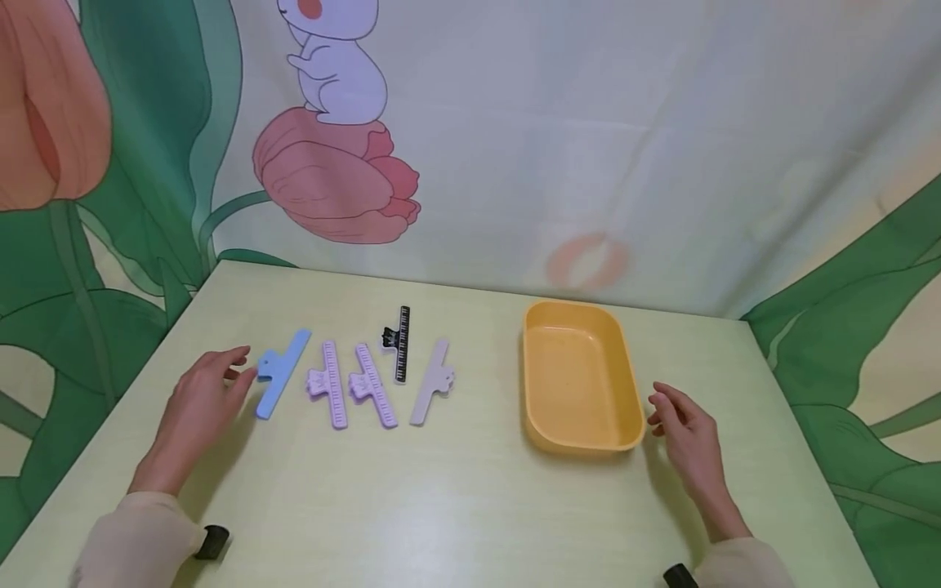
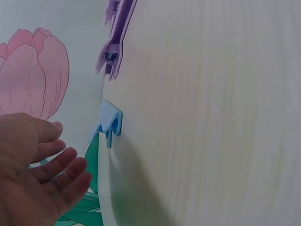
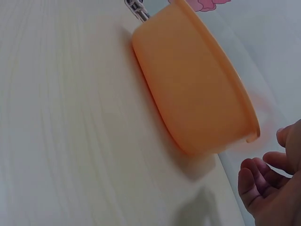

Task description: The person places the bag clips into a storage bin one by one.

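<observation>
My left hand [image 1: 208,398] hovers over the left side of the table, fingers loosely bent and holding nothing. Closest to it lies a blue ruler-shaped clip [image 1: 283,374]; the left wrist view shows a gap between the fingers and this blue clip [image 2: 111,118]. Two purple ruler clips [image 1: 334,384] lie to its right, followed by a black clip with a piano-key pattern [image 1: 402,345] and a pale lilac clip [image 1: 434,382]. By the right side of a yellow plastic tray [image 1: 577,445] is my right hand [image 1: 691,445], relaxed and empty. In the right wrist view its fingers [image 3: 251,181] are apart from the tray.
The pale table [image 1: 441,506] ends at the back against a printed curtain [image 1: 500,163] with tulips and a white animal. Tray walls rise above the tabletop. Black straps [image 1: 213,542] sit at both sleeves.
</observation>
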Demonstrator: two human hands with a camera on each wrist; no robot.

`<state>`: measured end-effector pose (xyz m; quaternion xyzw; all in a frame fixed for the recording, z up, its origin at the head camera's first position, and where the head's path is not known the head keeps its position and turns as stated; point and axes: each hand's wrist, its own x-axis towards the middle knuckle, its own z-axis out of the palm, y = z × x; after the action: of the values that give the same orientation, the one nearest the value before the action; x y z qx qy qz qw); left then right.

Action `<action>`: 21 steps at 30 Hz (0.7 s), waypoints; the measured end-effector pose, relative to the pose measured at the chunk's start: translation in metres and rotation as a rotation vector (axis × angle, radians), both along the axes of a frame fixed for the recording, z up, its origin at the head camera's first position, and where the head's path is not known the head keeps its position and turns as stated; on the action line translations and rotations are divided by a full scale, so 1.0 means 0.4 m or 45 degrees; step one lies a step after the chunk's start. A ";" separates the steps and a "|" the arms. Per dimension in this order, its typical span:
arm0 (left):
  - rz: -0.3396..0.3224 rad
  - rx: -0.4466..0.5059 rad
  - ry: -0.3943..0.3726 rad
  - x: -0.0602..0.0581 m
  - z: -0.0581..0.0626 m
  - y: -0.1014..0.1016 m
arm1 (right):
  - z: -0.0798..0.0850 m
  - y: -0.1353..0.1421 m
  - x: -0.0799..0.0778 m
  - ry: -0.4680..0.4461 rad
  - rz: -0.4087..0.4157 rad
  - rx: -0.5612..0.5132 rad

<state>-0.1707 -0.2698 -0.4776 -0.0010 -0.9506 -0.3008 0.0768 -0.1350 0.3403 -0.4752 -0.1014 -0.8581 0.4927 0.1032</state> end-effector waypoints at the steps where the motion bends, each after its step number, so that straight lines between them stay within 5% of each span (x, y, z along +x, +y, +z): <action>1: 0.001 0.015 -0.029 -0.006 -0.001 0.002 | -0.001 -0.005 -0.003 -0.009 -0.012 -0.014; 11: 0.046 0.036 -0.218 -0.046 -0.006 0.013 | -0.005 -0.033 -0.018 -0.106 -0.080 -0.107; 21: -0.013 0.036 -0.244 -0.068 -0.022 0.005 | -0.004 -0.046 -0.028 -0.114 -0.043 -0.099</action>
<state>-0.1977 -0.2679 -0.4864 0.0239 -0.9493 -0.3131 -0.0159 -0.1463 0.3220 -0.4768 -0.1419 -0.8402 0.5188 0.0691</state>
